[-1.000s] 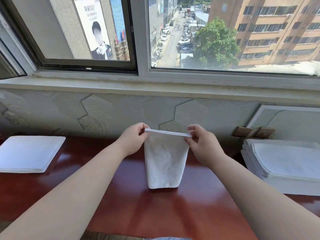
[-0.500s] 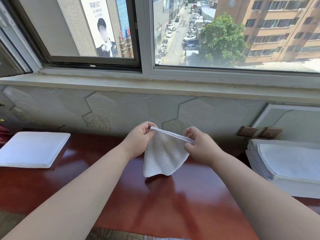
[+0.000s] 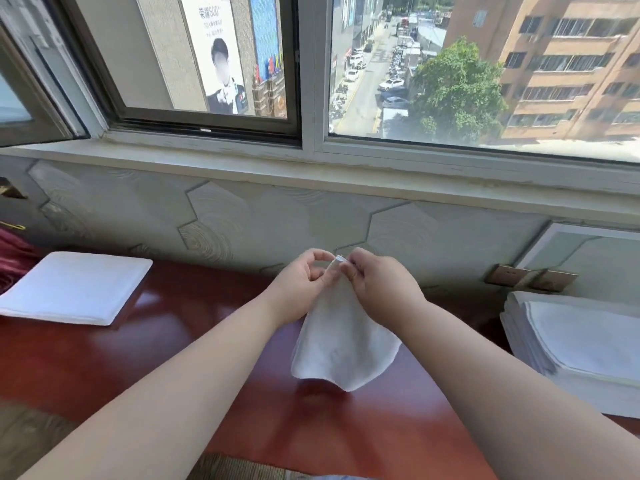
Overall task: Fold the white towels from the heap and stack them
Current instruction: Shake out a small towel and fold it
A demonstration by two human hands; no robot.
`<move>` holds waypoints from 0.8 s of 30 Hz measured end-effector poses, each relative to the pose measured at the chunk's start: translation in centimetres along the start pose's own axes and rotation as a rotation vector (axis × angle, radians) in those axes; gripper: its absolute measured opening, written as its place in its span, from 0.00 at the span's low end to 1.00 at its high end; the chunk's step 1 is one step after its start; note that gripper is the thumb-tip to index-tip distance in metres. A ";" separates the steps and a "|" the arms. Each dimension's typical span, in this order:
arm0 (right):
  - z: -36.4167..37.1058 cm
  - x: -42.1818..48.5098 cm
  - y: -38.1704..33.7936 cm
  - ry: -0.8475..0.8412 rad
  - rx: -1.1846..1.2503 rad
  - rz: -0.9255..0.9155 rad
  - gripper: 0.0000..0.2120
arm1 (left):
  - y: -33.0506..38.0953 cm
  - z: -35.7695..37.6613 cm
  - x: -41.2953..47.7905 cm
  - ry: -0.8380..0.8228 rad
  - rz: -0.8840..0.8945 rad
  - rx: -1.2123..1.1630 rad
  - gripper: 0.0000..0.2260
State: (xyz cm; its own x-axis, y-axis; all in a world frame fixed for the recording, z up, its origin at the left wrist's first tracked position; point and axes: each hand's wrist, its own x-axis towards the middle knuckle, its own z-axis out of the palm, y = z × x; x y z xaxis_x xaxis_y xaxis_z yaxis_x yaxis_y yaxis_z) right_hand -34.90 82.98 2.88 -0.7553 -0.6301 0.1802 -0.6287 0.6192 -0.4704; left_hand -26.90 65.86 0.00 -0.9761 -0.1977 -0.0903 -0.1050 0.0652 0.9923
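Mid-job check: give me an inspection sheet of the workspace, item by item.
Surface: glossy red-brown table.
Job's things: towel hangs from both hands, its lower edge close over the table; folded towels lie at left; flat pile sits at right.
Clutter: red cloth at the far left edge.
Grippers: left hand and right hand pinch the towel's top corners, close together.
Cables: nothing seen.
Surroundings: wall sockets at right; window above, street outside.
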 end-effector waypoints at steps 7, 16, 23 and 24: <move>-3.2 0.6 0.7 -0.004 -0.023 0.066 0.15 | -8.1 2.2 -1.5 -0.147 -0.130 0.163 0.06; -4.4 0.2 6.5 0.112 0.122 0.294 0.20 | -15.8 2.5 -2.4 -0.095 -0.332 0.343 0.08; -3.5 -2.4 12.9 0.084 0.187 0.494 0.17 | -17.0 1.2 -3.3 -0.001 -0.481 0.019 0.06; -3.2 -3.0 14.1 0.061 0.214 0.535 0.17 | -16.7 1.0 -3.3 0.023 -0.509 -0.070 0.08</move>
State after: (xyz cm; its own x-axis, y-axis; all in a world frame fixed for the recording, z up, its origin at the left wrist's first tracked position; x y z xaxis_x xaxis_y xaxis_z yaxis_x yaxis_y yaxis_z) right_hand -42.14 95.09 -1.57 -0.9712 -0.2230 -0.0841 -0.1097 0.7314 -0.6730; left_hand -22.09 66.43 -16.34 -0.7999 -0.2086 -0.5627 -0.5524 -0.1103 0.8262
